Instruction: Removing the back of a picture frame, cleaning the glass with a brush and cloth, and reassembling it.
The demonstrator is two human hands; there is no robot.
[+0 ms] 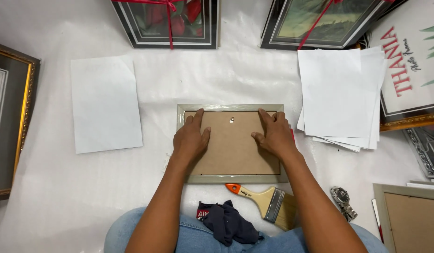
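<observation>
**Pressing the backing board down into the frame**

While the white-covered bench (62,197) carries everything, we work at its middle, where the grey-green picture frame (231,178) lies face down with its brown backing board (231,145) filling the opening. Both of our hands lie flat and spread on that board: the left hand (190,140) on its left part, fingers reaching the top edge, and the right hand (274,136) on its right part; neither pinches anything. To our judgement the board seats best if we press evenly from both sides and keep the palms low, so one corner does not lift. We should keep off the small hanger hole (231,120) near the top.

A single white sheet (104,103) lies well to the left, a stack of white paper (341,98) to the right. Near the frame's lower edge lie a paintbrush (266,200) with an orange-tipped handle, a dark cloth (226,222) on our lap, and a wristwatch (342,200), all clear of the hands
</observation>
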